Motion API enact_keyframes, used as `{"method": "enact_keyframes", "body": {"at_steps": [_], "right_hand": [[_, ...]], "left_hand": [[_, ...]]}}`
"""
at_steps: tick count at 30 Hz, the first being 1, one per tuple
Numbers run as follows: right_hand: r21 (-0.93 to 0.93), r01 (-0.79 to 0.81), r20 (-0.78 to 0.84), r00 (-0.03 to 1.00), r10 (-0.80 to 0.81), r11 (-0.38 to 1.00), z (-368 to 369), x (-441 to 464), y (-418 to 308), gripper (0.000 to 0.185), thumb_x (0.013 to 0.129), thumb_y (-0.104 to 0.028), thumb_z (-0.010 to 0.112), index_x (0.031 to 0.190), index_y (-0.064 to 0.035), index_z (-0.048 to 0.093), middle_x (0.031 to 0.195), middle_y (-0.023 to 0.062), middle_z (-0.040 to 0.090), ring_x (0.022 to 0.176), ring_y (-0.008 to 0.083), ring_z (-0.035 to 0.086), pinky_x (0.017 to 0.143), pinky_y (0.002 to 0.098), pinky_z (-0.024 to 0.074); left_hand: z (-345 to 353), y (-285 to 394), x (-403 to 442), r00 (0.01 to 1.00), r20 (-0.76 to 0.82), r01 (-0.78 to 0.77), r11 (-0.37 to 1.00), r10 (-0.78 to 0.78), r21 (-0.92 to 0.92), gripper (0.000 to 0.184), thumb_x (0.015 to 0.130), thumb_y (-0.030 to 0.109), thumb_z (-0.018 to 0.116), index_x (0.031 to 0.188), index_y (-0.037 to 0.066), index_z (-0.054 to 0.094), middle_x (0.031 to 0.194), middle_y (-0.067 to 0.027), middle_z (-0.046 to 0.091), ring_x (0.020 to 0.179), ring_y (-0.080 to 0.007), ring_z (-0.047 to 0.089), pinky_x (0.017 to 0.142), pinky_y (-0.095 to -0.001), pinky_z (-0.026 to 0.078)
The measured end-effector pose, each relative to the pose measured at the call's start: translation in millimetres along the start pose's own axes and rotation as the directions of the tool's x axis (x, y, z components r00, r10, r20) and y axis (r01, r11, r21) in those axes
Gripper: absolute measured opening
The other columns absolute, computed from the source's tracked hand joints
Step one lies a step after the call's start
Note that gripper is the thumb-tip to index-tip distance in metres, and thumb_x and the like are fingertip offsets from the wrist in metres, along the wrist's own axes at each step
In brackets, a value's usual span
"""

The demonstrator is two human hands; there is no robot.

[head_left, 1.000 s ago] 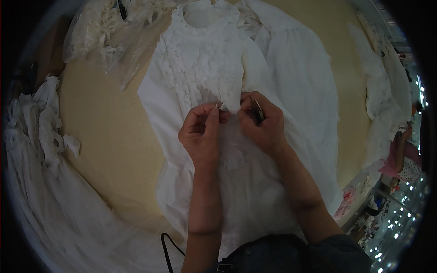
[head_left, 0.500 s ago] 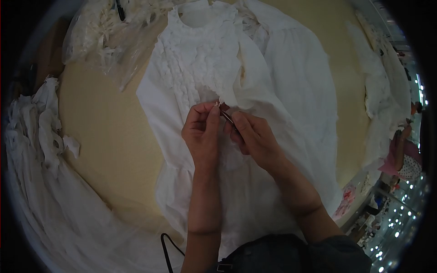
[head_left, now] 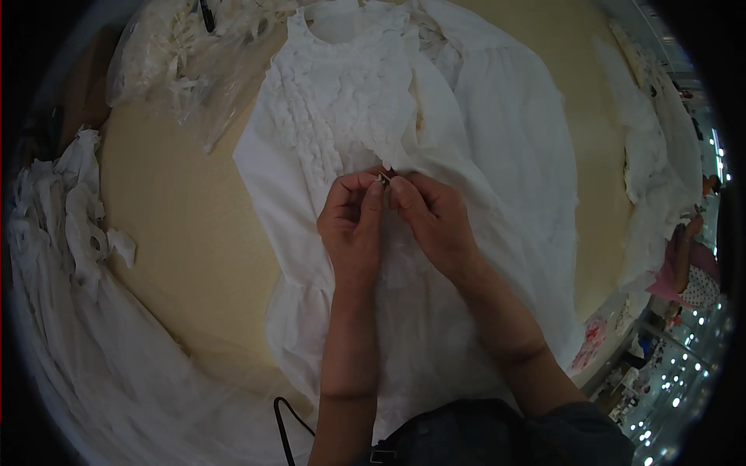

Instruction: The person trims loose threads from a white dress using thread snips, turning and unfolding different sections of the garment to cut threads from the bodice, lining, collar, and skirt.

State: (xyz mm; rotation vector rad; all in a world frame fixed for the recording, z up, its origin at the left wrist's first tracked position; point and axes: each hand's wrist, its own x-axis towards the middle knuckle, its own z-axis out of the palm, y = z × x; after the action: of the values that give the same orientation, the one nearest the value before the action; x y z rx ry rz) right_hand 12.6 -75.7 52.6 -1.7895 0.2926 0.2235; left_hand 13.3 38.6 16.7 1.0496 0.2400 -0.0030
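Note:
A white ruffled garment (head_left: 350, 85) lies spread on a pale yellow table (head_left: 186, 225), its round neckline at the top. Around its waist, my left hand (head_left: 353, 217) pinches a small bit of the white fabric between thumb and forefinger. Right beside it, my right hand (head_left: 435, 217) is closed, its fingertips nearly touching those of my left. A small metal tool shows only faintly between the fingertips; most of it is hidden by my right hand.
A clear plastic bag (head_left: 186, 78) of pale strips lies at the upper left, a black pen-like object (head_left: 207, 15) on it. White fabric (head_left: 85, 233) is heaped on the left; more fabric (head_left: 653, 147) lies at right. A person in pink (head_left: 672, 272) is at the far right.
My right hand first came from the right toward my left hand with the metal tool, then rose to its fingertips. My left hand shifted slightly right, still pinching the fabric.

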Motion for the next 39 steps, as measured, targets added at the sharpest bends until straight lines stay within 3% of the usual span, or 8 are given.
{"method": "enact_keyframes", "body": {"at_steps": [8,11,13,16,28,32,37,39], "right_hand": [[-0.537,0.459,-0.247,0.717,-0.652,0.708,3,23,-8,0.011,0.093,-0.012,0.065,0.097,-0.0021,0.062,0.067,0.0089,0.058,0.061,0.0164,0.056,0.057,0.0289,0.0462],[-0.146,0.405,-0.224,0.875,-0.429,0.903,-11,37,6,0.013,0.093,-0.012,0.066,0.098,-0.0018,0.061,0.064,0.0034,0.052,0.057,0.0116,0.051,0.053,0.0284,0.0429],[0.421,-0.021,-0.037,0.999,0.041,0.907,-22,33,-3,0.013,0.093,-0.011,0.066,0.099,-0.0017,0.060,0.063,-0.0011,0.048,0.055,0.0078,0.047,0.051,0.0272,0.0393],[0.597,-0.088,0.117,0.993,0.021,0.798,-30,32,7,0.011,0.094,-0.009,0.063,0.100,-0.0012,0.059,0.066,-0.0043,0.047,0.055,0.0039,0.041,0.050,0.0254,0.0349],[0.567,0.103,-0.140,0.990,-0.028,0.817,-48,46,5,0.014,0.099,-0.010,0.055,0.109,-0.0013,0.059,0.064,-0.0050,0.041,0.051,0.0036,0.032,0.049,0.0238,0.0300],[-0.197,0.165,-0.479,0.844,-0.242,0.966,-56,41,-20,0.017,0.101,-0.014,0.053,0.099,0.0002,0.063,0.074,0.0001,0.058,0.053,0.0041,0.039,0.050,0.0231,0.0337],[0.066,-0.068,0.215,0.975,0.052,0.995,-42,-2,-17,0.024,0.102,-0.016,0.052,0.114,0.0013,0.060,0.087,0.0028,0.067,0.062,0.0066,0.051,0.059,0.0233,0.0442],[0.022,0.199,0.046,0.979,-0.200,0.980,-41,14,10,0.033,0.104,-0.015,0.046,0.133,0.0014,0.046,0.104,0.0072,0.066,0.073,0.0084,0.056,0.070,0.0246,0.0475]], "left_hand": [[-4,-7,-1,0.993,0.119,-0.038,0.994,0.025,0.104,0.008,0.093,-0.003,0.057,0.099,-0.002,0.062,0.109,-0.0098,0.066,0.102,-0.0141,0.061,0.091,-0.0263,0.046],[-2,2,0,0.993,0.115,0.027,0.995,-0.039,0.096,0.010,0.093,-0.003,0.058,0.102,-0.003,0.062,0.108,-0.0084,0.066,0.100,-0.0134,0.061,0.091,-0.0263,0.047],[0,3,0,0.998,0.062,0.019,0.996,-0.024,0.082,0.010,0.094,0.000,0.059,0.103,-0.002,0.064,0.106,-0.0084,0.067,0.096,-0.0139,0.062,0.089,-0.0273,0.048],[3,1,0,1.000,0.025,-0.012,0.998,0.010,0.062,0.013,0.094,0.002,0.060,0.106,-0.002,0.064,0.102,-0.0074,0.067,0.091,-0.0134,0.062,0.086,-0.0272,0.049],[-6,-3,3,0.987,-0.149,-0.037,0.993,0.054,0.110,0.018,0.096,0.000,0.057,0.113,-0.002,0.062,0.094,-0.0046,0.064,0.082,-0.0097,0.060,0.076,-0.0244,0.052],[-9,-6,6,0.984,-0.175,-0.018,0.991,0.041,0.134,0.018,0.097,0.002,0.056,0.114,-0.002,0.061,0.094,-0.0056,0.064,0.081,-0.0101,0.060,0.075,-0.0254,0.053],[-8,-5,4,0.980,-0.188,-0.033,0.985,0.065,0.167,0.020,0.097,0.004,0.055,0.116,-0.002,0.060,0.094,-0.0060,0.064,0.081,-0.0103,0.060,0.077,-0.0258,0.053],[-7,-4,3,0.981,-0.184,-0.025,0.986,0.056,0.164,0.020,0.098,0.004,0.055,0.117,-0.001,0.060,0.095,-0.0059,0.064,0.081,-0.0104,0.059,0.078,-0.0258,0.053]]}}
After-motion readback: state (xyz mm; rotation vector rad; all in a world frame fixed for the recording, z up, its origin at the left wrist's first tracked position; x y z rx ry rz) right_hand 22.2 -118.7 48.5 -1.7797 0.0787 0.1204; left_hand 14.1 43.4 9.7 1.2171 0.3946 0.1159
